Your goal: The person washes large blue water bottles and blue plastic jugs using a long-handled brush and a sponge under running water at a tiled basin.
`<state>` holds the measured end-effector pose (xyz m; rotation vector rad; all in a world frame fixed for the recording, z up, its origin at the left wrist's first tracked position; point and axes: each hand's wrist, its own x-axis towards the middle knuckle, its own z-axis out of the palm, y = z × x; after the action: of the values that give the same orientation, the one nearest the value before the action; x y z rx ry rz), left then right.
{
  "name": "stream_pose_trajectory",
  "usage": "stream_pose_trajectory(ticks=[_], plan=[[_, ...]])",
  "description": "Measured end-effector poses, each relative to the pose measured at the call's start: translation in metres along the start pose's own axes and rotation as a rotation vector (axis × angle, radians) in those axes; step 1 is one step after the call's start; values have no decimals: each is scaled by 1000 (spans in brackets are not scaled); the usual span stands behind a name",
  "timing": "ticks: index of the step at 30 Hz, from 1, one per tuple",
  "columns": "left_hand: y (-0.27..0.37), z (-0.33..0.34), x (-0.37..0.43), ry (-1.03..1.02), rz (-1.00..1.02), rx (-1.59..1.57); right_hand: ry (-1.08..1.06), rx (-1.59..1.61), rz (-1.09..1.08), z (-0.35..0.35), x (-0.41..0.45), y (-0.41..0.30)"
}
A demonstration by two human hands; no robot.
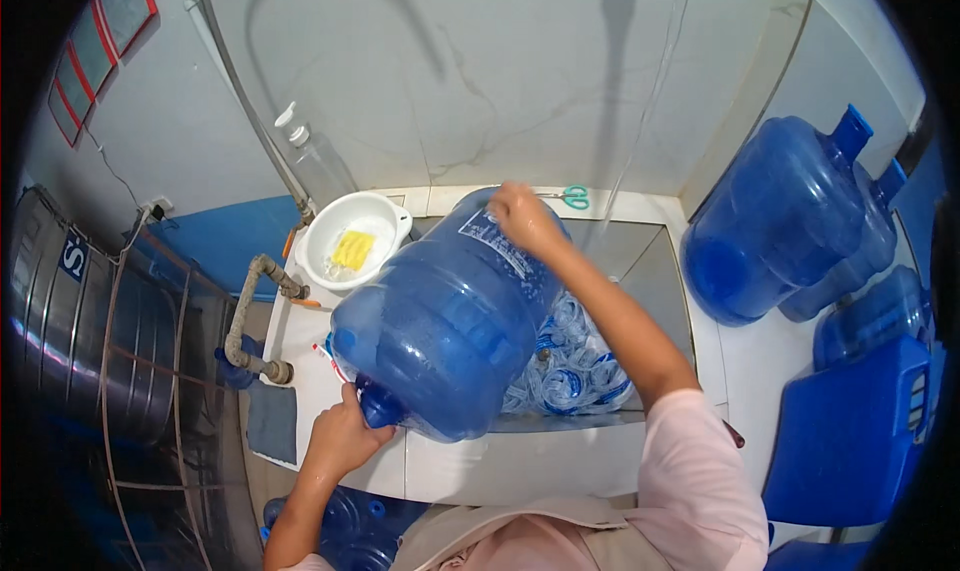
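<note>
A large blue plastic water jug lies tilted across the sink, its neck toward the lower left and its base toward the back wall. My left hand is closed around the jug's neck. At the far end, my right hand rests with curled fingers at the printed label near the base; whether it holds anything cannot be seen. Beneath the jug, a heap of clear and blue plastic wrappings fills part of the sink. A toothbrush lies partly hidden beside the jug's neck.
A white basin with a yellow sponge stands at the left, near a clear pump bottle. Green-handled scissors lie on the back ledge. Blue jugs and a blue container stand right. Pipes rise at left.
</note>
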<state>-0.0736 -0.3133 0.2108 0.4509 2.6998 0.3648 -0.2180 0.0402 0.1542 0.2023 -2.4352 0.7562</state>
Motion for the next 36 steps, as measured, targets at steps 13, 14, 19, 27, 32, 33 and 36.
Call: stream_pose_trajectory(ticks=[13, 14, 19, 27, 32, 33, 36], plan=[[3, -1, 2, 8, 17, 27, 107, 148, 46, -6, -28, 3], [0, 1, -1, 16, 5, 34, 157, 191, -9, -4, -49, -18], [-5, 4, -2, -9, -57, -21, 144, 102, -50, -32, -106, 15], [37, -20, 7, -108, -75, 23, 28, -653, 416, -110, -75, 228], [50, -8, 14, -75, 56, 178, -503, 132, 500, -111, -20, 106], [57, -9, 20, -64, 119, 203, -609, 261, 469, -120, -19, 94], [66, 2, 33, -51, 194, 213, -659, 663, 649, -128, -20, 88]])
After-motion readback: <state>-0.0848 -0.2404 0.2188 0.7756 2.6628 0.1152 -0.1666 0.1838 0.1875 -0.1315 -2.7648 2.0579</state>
